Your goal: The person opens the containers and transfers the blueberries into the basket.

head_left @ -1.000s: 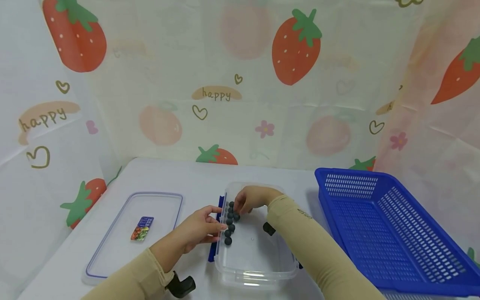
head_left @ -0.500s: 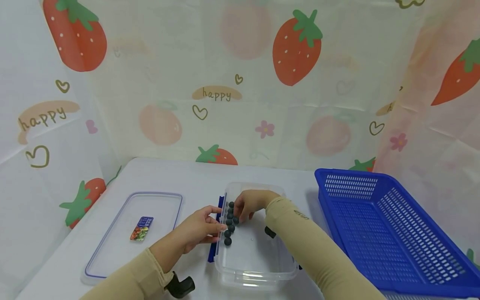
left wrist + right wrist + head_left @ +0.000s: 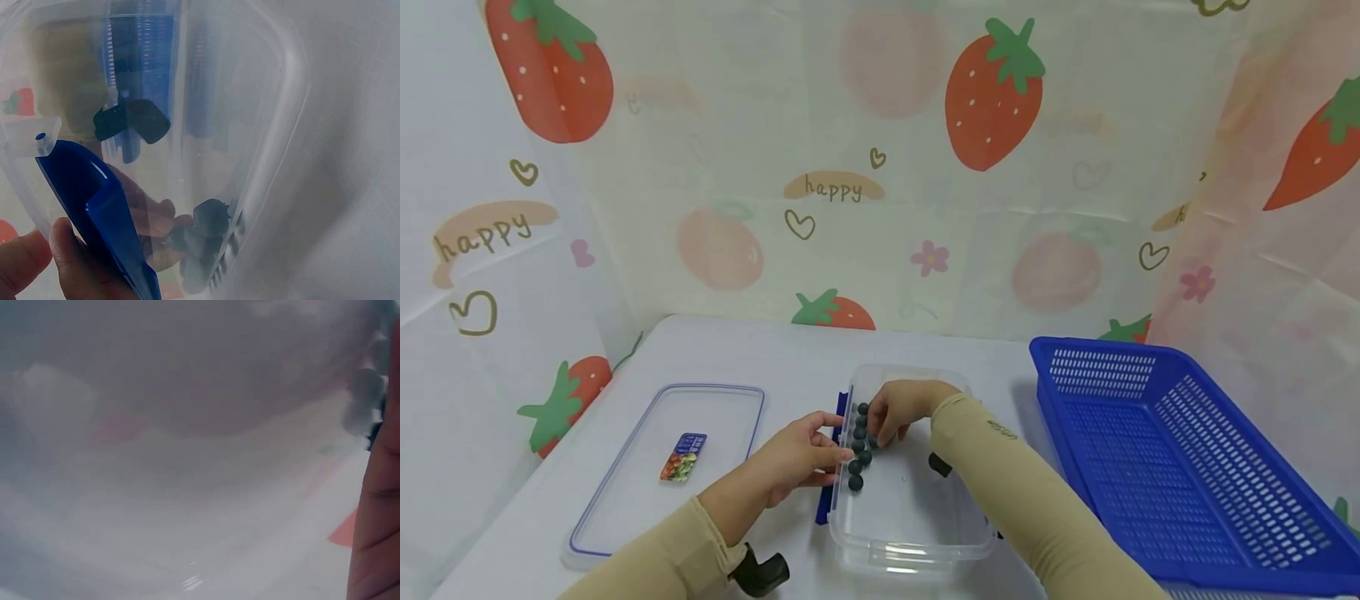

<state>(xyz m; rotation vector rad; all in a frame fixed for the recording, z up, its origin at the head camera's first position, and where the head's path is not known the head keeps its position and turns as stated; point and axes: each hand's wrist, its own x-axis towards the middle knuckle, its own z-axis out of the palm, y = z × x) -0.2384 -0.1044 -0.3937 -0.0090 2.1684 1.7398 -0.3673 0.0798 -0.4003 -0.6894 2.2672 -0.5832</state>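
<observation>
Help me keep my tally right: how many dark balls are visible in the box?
8 dark balls: six along the left side of the clear box, two just right of them; the right hand may hide more.

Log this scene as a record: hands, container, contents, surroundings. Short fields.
left hand: holds the clear box at its side wall, beside a blue latch
right hand: inside the box, fingers at a dark ball; grip unclear
contents: dark balls clustered along the wall by the left hand
left side: clear lid, printed packet on it
right side: blue basket
</observation>
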